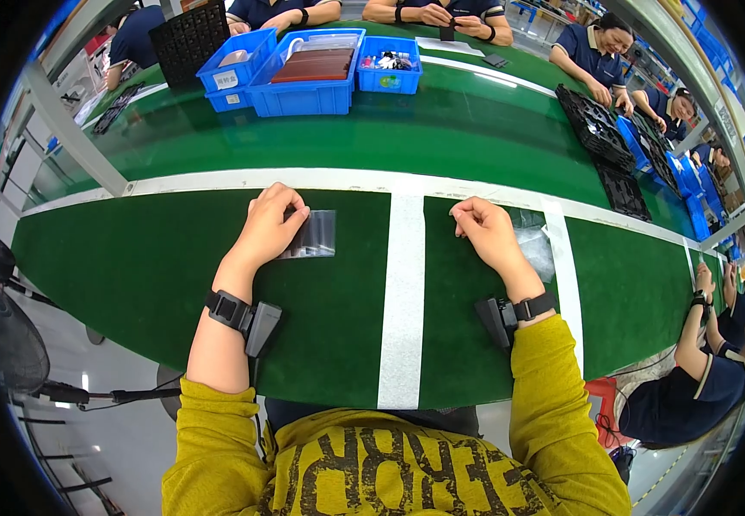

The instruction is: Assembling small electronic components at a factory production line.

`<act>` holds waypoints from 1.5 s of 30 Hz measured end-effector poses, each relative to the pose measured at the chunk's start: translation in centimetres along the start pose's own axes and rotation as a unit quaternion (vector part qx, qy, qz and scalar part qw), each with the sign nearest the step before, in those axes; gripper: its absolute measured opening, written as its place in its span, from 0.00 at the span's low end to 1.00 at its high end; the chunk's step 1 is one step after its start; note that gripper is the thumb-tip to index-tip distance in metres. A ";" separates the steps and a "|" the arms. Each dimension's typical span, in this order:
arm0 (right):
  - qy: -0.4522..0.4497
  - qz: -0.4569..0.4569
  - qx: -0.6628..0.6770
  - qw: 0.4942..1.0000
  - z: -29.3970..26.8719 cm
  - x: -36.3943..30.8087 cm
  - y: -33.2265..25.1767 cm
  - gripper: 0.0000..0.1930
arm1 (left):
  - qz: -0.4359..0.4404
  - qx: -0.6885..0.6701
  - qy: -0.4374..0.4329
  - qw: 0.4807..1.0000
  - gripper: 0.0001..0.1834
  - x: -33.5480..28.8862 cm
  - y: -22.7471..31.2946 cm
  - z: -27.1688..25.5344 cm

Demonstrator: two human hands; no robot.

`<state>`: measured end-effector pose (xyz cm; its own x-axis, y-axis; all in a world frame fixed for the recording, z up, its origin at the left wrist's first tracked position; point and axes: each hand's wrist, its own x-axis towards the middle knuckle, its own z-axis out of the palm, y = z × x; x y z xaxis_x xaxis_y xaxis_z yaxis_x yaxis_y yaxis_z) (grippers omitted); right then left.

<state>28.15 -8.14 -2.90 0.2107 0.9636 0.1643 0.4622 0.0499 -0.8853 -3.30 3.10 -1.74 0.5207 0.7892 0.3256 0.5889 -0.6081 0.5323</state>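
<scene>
A small clear plastic bag (321,234) lies flat on the green mat, left of the middle white strip. At its upper left edge my left hand (271,222) has its fingers bent and thumb pressed in, apparently pinching the film. My right hand (489,230) is closed over the mat right of that strip, thumb and fingers together; anything between them is too small to make out. Several clear plastic bags (534,245) lie beside and partly behind the right wrist. Each wrist wears a black strap with a small dark device.
Beyond a white ledge (261,179) runs a green belt. Blue bins (304,99) stand on it, one with reddish-brown pieces, another with small parts. Black trays (594,129) are stacked at right. Co-workers sit across and at right. A fan (13,331) stands at left.
</scene>
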 end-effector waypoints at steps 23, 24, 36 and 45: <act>0.125 -0.027 -0.014 0.992 -0.2 0.0 -0.6 0.07 | -0.027 -0.015 -0.011 0.999 0.05 -0.1 0.0 0.0; 0.119 -0.011 -0.035 0.992 -0.2 0.0 -0.8 0.08 | -0.016 -0.008 -0.005 1.000 0.06 -0.1 0.0 0.0; 0.055 -0.019 -0.389 0.919 -0.2 -0.9 -0.8 0.31 | -0.017 -0.008 -0.010 1.000 0.05 0.0 0.0 0.0; 0.049 0.027 -0.373 0.926 -0.5 -0.4 0.3 0.31 | 0.021 0.004 0.017 1.000 0.06 0.0 -0.1 0.2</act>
<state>28.59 -8.66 -3.02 0.3122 0.9289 0.1993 0.9069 -0.2290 -0.3536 -3.22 3.18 -1.95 0.5239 0.7659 0.3727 0.5724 -0.6406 0.5118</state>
